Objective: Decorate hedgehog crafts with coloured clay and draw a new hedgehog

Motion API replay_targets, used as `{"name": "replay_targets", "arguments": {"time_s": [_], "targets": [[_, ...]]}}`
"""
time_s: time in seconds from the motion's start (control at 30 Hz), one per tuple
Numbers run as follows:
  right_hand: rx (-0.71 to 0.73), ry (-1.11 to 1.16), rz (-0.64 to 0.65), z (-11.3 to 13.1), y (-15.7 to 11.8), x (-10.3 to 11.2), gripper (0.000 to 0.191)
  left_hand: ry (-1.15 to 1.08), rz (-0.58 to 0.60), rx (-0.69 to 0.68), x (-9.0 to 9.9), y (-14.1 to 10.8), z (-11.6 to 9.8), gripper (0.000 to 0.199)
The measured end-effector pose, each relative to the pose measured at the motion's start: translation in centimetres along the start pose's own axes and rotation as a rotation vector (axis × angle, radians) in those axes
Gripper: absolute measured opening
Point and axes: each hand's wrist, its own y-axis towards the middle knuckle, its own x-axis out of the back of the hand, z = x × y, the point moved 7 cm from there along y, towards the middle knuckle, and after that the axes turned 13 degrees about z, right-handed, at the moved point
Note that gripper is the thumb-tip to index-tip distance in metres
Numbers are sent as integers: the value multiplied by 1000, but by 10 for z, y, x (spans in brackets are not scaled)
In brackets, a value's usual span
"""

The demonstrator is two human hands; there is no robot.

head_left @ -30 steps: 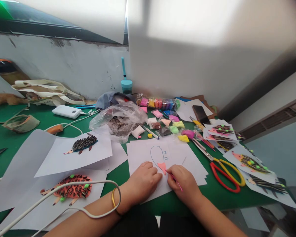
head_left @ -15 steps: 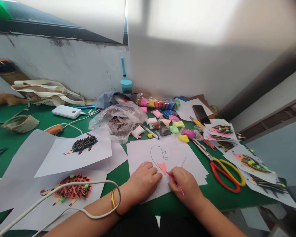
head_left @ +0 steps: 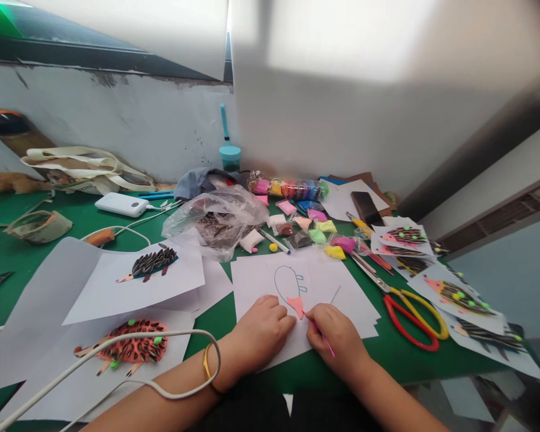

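Observation:
White paper [head_left: 256, 276] lies in front of me, bearing a blue outline of a rounded body with two legs. Orange-pink clay [head_left: 296, 305] covers the pointed end of that outline nearest me. My left hand [head_left: 266, 330] rests on the paper just left of the clay, fingers curled; whether anything is under them is hidden. In my right hand [head_left: 335, 336] a thin pink tool [head_left: 329, 348] is pinched, its tip at the clay's right edge.
Red-and-yellow scissors [head_left: 409, 318] lie to the right, near finished hedgehog pictures [head_left: 459, 297]. More pictures [head_left: 155, 262] are at left, crossed by a white cable [head_left: 180, 332]. Behind are a plastic bag of seeds [head_left: 220, 225], clay packets [head_left: 317, 236] and a phone [head_left: 366, 207].

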Motion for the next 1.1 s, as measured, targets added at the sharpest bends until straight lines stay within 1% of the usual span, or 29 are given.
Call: {"name": "replay_targets", "arguments": {"time_s": [0.1, 0.23, 0.4, 0.57, 0.77, 0.97, 1.1], "targets": [[-16, -2, -5, 0, 1, 0, 20, -4, -12, -7, 0, 0, 0, 10], [-50, -9, -18, 0, 3, 3, 19, 0, 6, -12, 0, 1, 0, 9], [-24, -2, 12, 2, 3, 1, 19, 4, -2, -6, 0, 1, 0, 10], [-31, -6, -14, 1, 3, 3, 21, 1, -7, -5, 0, 0, 0, 11], [-2, -11, 9, 3, 3, 3, 21, 6, 10, -1, -1, 1, 0, 10], [-17, -11, -3, 0, 0, 1, 21, -1, 26, -6, 1, 0, 0, 10], [-27, -14, -10, 0, -1, 2, 20, 1, 14, -5, 2, 0, -1, 9]]}}
